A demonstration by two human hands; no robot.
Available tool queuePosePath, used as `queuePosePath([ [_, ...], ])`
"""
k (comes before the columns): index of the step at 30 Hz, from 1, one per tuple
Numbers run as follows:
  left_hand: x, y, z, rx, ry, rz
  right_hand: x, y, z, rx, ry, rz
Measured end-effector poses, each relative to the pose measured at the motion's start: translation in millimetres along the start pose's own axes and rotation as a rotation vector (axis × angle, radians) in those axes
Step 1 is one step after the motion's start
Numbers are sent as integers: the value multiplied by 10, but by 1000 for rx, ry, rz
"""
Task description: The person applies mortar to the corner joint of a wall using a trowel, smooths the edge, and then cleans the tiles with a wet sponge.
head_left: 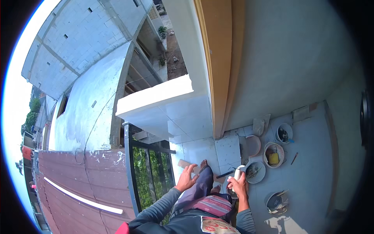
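Note:
My left hand (186,178) hangs with curled, parted fingers over my dark-trousered leg (193,191), holding nothing. Just right of it, my right hand (240,185) grips a white cylindrical object (237,175) with a pale top; exactly what it is I cannot tell. Behind that object, a dark bar (226,173) lies on the tiles, and a brown tile piece (183,164) is beside my bare foot (203,164). A bucket of grey contents (254,175) stands right of my right hand.
Several buckets and basins (253,146) stand on the tiled floor (307,163). A dark metal railing (130,167) borders my left, with a maroon roof (78,183) beyond. Ahead are a white tiled ledge (163,117), an orange-brown frame (220,78) and a plain wall (288,58).

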State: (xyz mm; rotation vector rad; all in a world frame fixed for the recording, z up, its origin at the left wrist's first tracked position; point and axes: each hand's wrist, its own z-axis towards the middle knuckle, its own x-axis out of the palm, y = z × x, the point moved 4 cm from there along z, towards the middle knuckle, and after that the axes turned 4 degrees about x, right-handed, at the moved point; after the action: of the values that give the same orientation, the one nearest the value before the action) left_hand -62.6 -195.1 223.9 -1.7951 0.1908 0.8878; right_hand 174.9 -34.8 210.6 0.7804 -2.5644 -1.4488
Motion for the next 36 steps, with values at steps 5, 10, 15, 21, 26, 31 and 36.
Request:
queuePosePath([
  [5,-1265,250,-281,27,-461,-69,645,750,-71,-622,-19,-430],
  [10,-2366,416,-477,-27,-773,-99,1575,1869,-328,-324,309,-203],
  [15,-2887,1001,-518,-64,-877,52,2266,2250,-179,-357,254,-178],
  [21,-3004,1443,-396,-116,-768,-15,2853,2261,-188,-216,283,-147],
  [26,-2877,1747,-271,-140,-600,11,3060,2088,-146,-125,233,-102],
  [31,-2724,1741,-399,-178,-511,-28,3013,2172,-248,-101,196,-77],
  [36,-2517,1890,-494,-188,-530,-191,2989,2134,-312,-99,181,-111],
])
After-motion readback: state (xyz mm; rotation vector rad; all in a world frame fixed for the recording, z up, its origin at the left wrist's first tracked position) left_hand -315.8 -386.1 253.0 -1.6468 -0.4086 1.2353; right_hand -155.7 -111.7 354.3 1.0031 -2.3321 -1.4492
